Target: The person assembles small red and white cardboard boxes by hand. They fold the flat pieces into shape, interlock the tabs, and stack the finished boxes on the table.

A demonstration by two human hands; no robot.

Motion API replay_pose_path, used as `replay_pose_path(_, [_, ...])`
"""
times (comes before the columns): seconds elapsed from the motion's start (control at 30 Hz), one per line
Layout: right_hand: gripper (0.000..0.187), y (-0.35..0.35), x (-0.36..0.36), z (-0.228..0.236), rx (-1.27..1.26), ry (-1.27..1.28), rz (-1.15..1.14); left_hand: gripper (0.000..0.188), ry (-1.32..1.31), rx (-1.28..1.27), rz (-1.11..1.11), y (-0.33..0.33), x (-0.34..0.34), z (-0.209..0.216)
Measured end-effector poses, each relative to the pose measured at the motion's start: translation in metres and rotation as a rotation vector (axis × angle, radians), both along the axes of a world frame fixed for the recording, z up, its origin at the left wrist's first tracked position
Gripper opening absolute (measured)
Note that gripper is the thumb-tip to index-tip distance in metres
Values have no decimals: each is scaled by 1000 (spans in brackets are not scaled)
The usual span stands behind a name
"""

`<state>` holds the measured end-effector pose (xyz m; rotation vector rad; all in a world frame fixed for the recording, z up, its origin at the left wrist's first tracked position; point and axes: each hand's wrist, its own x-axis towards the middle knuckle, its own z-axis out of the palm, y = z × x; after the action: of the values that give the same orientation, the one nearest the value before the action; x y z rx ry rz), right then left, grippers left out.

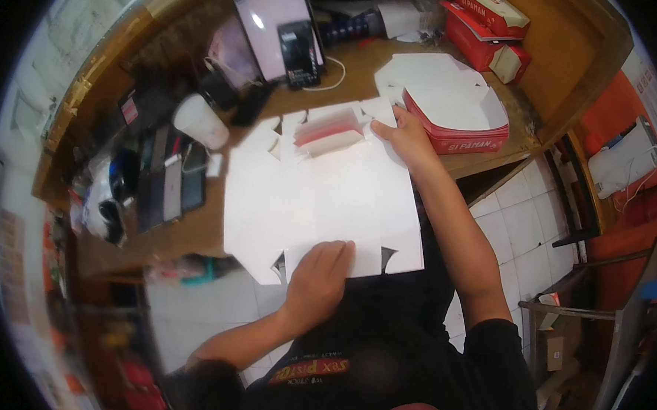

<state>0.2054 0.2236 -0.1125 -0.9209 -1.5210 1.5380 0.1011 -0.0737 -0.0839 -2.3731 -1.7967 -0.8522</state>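
A flat white cardboard box blank (321,198), die-cut with notches and curved tabs, lies across the front edge of the desk and reaches out over my lap. My left hand (321,276) grips its near edge, fingers together on top and the thumb hidden. At the far right corner, my right hand (405,136) holds the blank with the thumb on top, its other fingers mostly out of sight. Near the far edge of the blank, a red-and-white folded piece (330,134) stands up; whether it is attached cannot be made out.
Right of the blank is a stack of red-edged box blanks (457,98), with folded red boxes (486,30) behind. A phone (299,54) leans on a tablet (263,19). At left stand a white cup (201,121) and several phones (170,180). A wooden rack (594,313) is at lower right.
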Motion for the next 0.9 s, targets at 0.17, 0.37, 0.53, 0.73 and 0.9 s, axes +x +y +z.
replay_pose_path(0.17, [32, 3, -6, -13, 4, 94, -11, 42, 47, 69, 89, 15, -8, -6])
replay_pose_path(0.37, [33, 1, -5, -8, 1, 53, -5, 39, -37, -95, 1, 21, -28, 19])
replay_pose_path(0.53, [35, -3, -6, -5, -14, 75, 10, 25, -184, -312, -88, 49, -46, 39])
replay_pose_path(0.73, [41, 2, -7, -16, 149, -76, -41, 10, -400, -888, 64, 88, -72, 57])
replay_pose_path(0.9, [56, -30, 5, -3, 551, -111, -298, 16, -436, -917, 47, 96, -74, 54])
